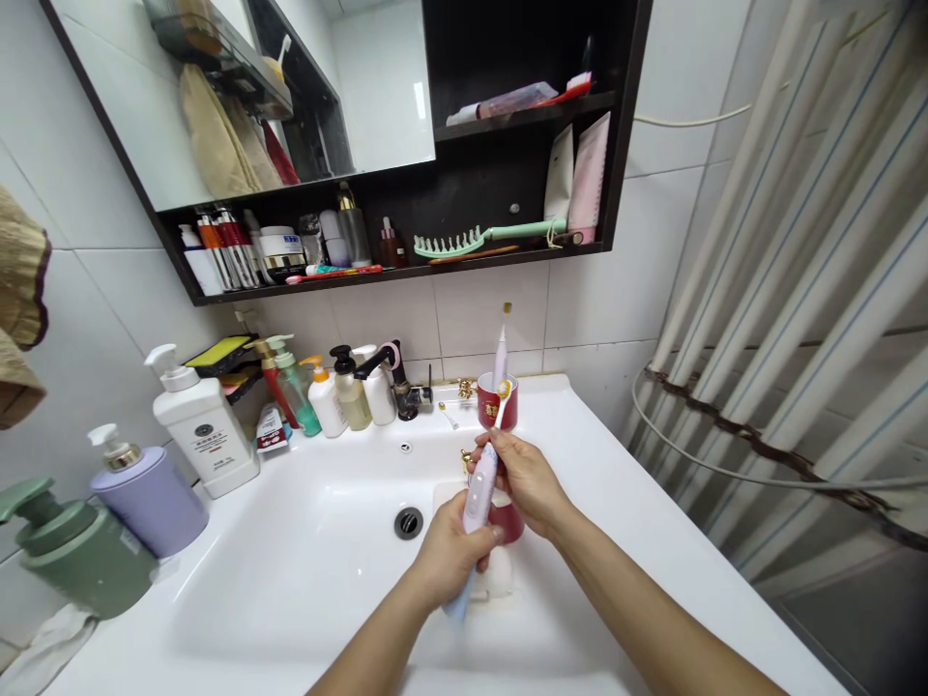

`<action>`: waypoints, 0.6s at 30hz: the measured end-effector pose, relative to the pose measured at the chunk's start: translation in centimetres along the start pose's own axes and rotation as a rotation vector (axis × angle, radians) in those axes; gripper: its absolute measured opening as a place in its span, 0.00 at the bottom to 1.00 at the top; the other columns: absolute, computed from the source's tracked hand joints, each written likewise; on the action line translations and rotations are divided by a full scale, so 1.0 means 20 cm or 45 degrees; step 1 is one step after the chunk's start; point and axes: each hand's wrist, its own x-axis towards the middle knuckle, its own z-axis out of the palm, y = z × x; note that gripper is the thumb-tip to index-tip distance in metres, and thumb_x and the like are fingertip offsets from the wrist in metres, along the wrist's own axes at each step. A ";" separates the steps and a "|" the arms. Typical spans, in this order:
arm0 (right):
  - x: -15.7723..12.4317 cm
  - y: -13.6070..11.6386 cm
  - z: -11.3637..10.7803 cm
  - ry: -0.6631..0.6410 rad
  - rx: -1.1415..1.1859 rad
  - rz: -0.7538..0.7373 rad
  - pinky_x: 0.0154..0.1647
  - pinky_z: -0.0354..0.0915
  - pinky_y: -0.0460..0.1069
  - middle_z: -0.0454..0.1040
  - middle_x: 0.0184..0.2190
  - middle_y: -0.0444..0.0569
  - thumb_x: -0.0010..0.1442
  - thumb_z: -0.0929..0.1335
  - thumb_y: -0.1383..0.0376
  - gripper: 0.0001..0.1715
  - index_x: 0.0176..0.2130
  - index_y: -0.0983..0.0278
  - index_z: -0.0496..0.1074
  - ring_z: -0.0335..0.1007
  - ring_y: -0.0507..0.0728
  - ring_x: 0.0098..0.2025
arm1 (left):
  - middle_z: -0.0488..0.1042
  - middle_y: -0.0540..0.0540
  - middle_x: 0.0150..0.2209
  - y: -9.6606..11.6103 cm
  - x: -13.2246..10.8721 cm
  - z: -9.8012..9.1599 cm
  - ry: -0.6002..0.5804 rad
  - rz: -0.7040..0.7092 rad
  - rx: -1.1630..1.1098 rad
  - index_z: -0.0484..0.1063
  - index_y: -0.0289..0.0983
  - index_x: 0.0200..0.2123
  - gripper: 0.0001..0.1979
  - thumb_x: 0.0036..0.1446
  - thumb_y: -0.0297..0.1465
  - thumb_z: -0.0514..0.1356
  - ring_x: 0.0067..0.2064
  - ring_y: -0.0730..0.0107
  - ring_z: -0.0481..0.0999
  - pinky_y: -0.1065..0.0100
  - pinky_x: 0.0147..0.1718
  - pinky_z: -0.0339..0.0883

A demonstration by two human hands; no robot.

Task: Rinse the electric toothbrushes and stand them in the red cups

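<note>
Over the right side of the white sink (290, 580), my left hand (453, 549) is wrapped round the handle of a pale pink and blue electric toothbrush (478, 498). My right hand (526, 474) pinches the upper end of the same toothbrush, near the base of its white brush head (502, 401) with yellowish bristles. Behind it, a red cup (513, 411) on the sink's back ledge holds another pale toothbrush (500, 358). A second red object (509, 522) is partly hidden behind my hands. Beside the cup lies a small brush head (448, 416).
A black faucet (402, 382) stands at the back beside several pump bottles (352, 396). Larger bottles (210, 435) line the left edge. Above hangs a dark shelf cabinet (493, 193) with a mirror (377, 87). A folded white shower curtain (819, 290) hangs at the right.
</note>
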 end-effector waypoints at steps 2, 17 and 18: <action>0.00 0.01 0.00 -0.021 -0.017 0.004 0.26 0.59 0.44 0.66 0.18 0.42 0.46 0.61 0.58 0.13 0.28 0.66 0.63 0.61 0.47 0.21 | 0.57 0.56 0.15 -0.01 0.01 -0.01 0.101 0.035 0.040 0.57 0.35 0.25 0.06 0.40 0.28 0.54 0.14 0.83 0.55 0.77 0.13 0.50; -0.03 0.07 0.01 -0.223 -0.682 -0.131 0.27 0.60 0.47 0.67 0.27 0.43 0.41 0.64 0.66 0.14 0.34 0.64 0.63 0.63 0.51 0.26 | 0.65 0.52 0.23 -0.03 0.03 -0.05 0.349 0.231 0.185 0.61 0.36 0.34 0.11 0.42 0.26 0.50 0.25 0.77 0.64 0.74 0.25 0.59; -0.03 0.07 0.01 -0.216 -0.718 -0.163 0.28 0.61 0.47 0.67 0.28 0.44 0.41 0.64 0.66 0.15 0.34 0.64 0.63 0.63 0.51 0.26 | 0.66 0.51 0.26 -0.02 0.04 -0.04 0.367 0.272 0.211 0.61 0.36 0.35 0.12 0.42 0.25 0.50 0.28 0.76 0.65 0.73 0.28 0.59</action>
